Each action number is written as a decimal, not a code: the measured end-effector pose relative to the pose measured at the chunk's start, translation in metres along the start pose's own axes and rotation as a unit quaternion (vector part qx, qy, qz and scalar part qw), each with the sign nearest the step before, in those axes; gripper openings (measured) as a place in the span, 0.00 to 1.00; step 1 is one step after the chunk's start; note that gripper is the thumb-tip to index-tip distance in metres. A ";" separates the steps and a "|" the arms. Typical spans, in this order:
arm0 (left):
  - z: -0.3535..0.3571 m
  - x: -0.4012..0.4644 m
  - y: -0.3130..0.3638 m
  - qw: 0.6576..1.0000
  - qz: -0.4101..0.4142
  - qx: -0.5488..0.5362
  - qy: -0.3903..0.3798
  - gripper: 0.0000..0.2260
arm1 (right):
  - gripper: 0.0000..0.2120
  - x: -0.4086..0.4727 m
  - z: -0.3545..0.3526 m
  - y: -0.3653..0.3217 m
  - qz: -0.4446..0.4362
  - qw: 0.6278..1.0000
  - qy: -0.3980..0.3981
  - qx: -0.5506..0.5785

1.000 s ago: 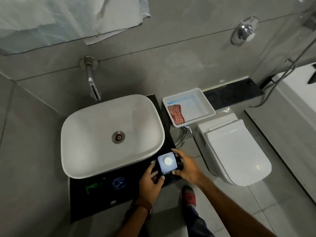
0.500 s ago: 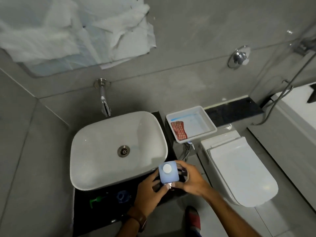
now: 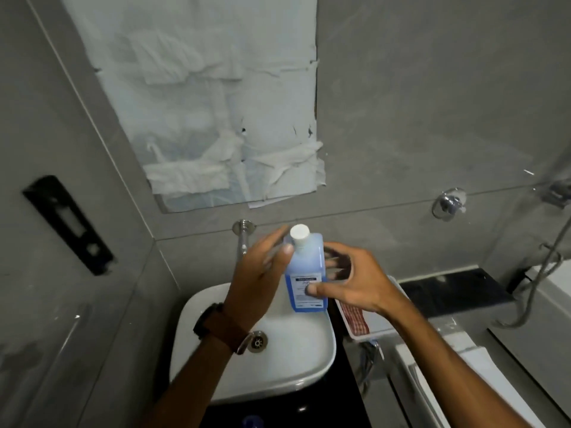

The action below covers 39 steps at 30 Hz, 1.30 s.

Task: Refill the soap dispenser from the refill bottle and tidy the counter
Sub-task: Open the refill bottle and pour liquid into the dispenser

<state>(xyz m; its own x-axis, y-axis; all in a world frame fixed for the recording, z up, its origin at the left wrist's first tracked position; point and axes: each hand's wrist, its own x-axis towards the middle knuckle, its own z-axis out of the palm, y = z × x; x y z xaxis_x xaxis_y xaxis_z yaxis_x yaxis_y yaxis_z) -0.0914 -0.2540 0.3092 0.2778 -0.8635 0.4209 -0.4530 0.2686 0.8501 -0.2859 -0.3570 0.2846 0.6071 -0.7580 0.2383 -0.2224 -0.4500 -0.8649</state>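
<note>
Fingers of the right hand (image 3: 349, 281) are wrapped around the blue translucent plastic refill bottle (image 3: 306, 273), thumb pressed on its label. It is held upright above the white ceramic basin (image 3: 287, 362). Spread left hand (image 3: 262, 273) fingers rest beside its white cap (image 3: 299, 232).

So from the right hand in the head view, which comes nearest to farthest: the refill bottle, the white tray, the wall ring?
1. Refill bottle, held by the right hand.
2. White tray, just below the wrist.
3. Wall ring, up on the wall to the right.
</note>
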 end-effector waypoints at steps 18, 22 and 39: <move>-0.038 0.051 0.057 0.995 0.043 -0.093 0.015 0.19 | 0.31 0.028 -0.012 -0.061 -0.069 0.997 0.007 -0.029; -0.030 0.051 0.065 0.997 0.056 -0.020 0.039 0.22 | 0.30 0.027 -0.008 -0.063 -0.073 0.995 -0.009 -0.071; -0.040 0.034 0.040 0.992 0.023 -0.118 -0.025 0.17 | 0.28 0.018 -0.003 -0.052 -0.058 0.996 0.014 -0.067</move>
<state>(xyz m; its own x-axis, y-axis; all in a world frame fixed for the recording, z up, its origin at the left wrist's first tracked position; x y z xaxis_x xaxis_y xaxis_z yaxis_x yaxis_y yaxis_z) -0.0667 -0.2555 0.3703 0.2154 -0.8668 0.4497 -0.2523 0.3955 0.8832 -0.2657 -0.3482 0.3350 0.6129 -0.7098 0.3472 -0.2525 -0.5923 -0.7651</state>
